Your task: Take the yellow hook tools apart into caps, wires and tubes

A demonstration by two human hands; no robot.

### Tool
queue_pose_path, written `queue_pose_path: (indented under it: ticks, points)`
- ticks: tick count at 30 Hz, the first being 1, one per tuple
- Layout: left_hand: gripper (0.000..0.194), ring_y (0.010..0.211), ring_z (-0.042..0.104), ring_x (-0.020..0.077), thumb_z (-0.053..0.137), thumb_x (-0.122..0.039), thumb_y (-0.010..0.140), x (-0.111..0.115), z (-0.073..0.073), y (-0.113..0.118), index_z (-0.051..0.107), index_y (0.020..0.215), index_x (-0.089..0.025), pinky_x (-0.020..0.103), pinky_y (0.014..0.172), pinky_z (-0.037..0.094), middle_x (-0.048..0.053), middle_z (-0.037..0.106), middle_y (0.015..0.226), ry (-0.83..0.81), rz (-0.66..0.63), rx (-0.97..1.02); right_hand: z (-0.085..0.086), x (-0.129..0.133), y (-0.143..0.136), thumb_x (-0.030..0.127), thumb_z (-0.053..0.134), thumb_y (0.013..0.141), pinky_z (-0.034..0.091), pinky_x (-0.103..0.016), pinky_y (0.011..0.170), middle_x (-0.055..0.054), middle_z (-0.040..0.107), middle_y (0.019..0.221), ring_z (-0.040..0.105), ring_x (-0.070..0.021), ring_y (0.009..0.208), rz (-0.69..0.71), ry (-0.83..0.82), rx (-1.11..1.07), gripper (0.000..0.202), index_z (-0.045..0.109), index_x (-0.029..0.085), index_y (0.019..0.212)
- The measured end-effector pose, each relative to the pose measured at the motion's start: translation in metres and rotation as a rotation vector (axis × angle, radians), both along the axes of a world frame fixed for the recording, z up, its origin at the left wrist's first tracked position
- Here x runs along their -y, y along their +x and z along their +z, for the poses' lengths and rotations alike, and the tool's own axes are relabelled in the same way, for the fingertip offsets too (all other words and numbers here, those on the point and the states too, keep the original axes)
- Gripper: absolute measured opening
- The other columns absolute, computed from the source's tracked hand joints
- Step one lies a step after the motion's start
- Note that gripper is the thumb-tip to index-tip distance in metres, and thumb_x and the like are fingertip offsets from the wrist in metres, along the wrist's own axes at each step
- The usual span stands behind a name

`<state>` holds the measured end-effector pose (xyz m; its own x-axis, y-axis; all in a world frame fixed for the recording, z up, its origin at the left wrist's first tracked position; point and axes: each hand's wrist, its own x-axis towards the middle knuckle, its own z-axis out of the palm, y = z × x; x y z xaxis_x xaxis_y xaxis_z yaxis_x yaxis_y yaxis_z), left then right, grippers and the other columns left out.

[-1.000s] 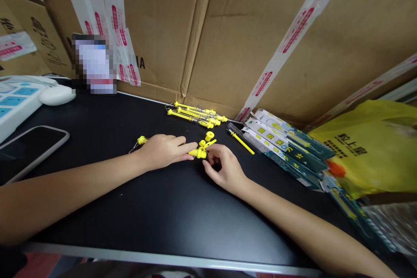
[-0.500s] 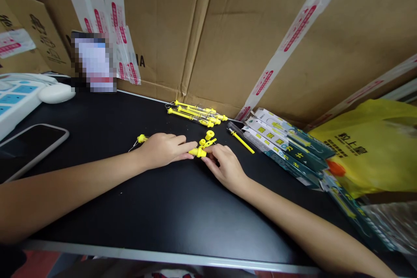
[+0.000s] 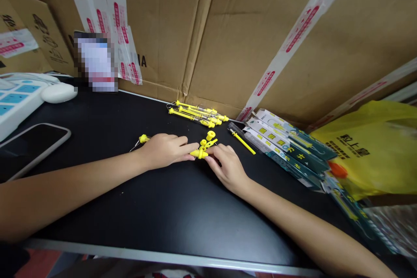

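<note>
Left hand (image 3: 169, 151) clamps the yellow tube (image 3: 199, 153), hiding its middle; right hand (image 3: 230, 166) pinches its partly covered end.

From where I stand, the tabletop (image 3: 156, 221) below the hands looks smooth and black, with a soft sheen. The tube (image 3: 199, 153) in the left hand (image 3: 167, 152) is bright yellow plastic, and a thin metal wire (image 3: 134, 144) shows beyond that hand's wrist side. Ahead of the right hand (image 3: 228, 167), the loose yellow cap (image 3: 211, 135) is smooth plastic. Beyond both hands stands matt brown cardboard (image 3: 260, 43) with glossy tape (image 3: 301, 30). Right of the right hand, the printed boxes (image 3: 286, 147) seem to be thin card, though blur makes their finish uncertain.
</note>
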<state>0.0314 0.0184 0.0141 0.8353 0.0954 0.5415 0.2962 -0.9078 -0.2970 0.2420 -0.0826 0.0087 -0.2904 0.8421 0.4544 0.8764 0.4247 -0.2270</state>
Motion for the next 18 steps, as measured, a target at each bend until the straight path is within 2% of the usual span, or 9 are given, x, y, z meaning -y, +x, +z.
queue_pose_path:
  ticks: [8,11,14,18]
  points:
    - [0.032,0.061,0.059,0.0099,0.040,-0.045,0.094,-0.0011,-0.0013,-0.0003,0.058,0.110,-0.024,0.023,0.049,0.032,-0.003,0.060,0.073,0.011,0.011,-0.015,-0.0041,-0.0011,0.0000,0.028,0.052,0.090,0.034,-0.028,0.063,0.002,0.052,0.065,0.049,-0.0136,0.060,0.037,0.046,-0.023,0.010,0.053,0.019,0.095]
    - [0.033,0.062,0.059,0.0094,0.040,-0.045,0.094,-0.0008,-0.0011,-0.0003,0.058,0.111,-0.024,0.023,0.049,0.032,-0.003,0.060,0.073,0.010,0.015,-0.006,-0.0039,0.0002,-0.0005,0.029,0.052,0.089,0.035,-0.028,0.064,0.003,0.051,0.064,0.049,-0.0139,0.059,0.008,0.046,-0.047,0.015,0.049,0.019,0.100]
    - [0.033,0.061,0.059,0.0095,0.039,-0.045,0.094,-0.0004,-0.0006,0.0000,0.059,0.109,-0.024,0.023,0.048,0.032,-0.003,0.061,0.072,0.017,0.015,0.005,-0.0014,0.0015,-0.0013,0.030,0.049,0.089,0.036,-0.029,0.065,0.002,0.053,0.066,0.050,-0.0149,0.061,-0.030,0.015,-0.069,0.020,0.047,0.017,0.104]
    - [0.032,0.060,0.058,0.0094,0.040,-0.046,0.094,-0.0003,-0.0001,0.0004,0.059,0.108,-0.024,0.023,0.048,0.031,-0.003,0.060,0.071,0.027,0.006,0.007,0.0018,0.0013,-0.0017,0.030,0.044,0.093,0.035,-0.030,0.066,-0.003,0.059,0.075,0.052,-0.0165,0.068,-0.023,-0.022,-0.014,0.015,0.053,0.019,0.093]
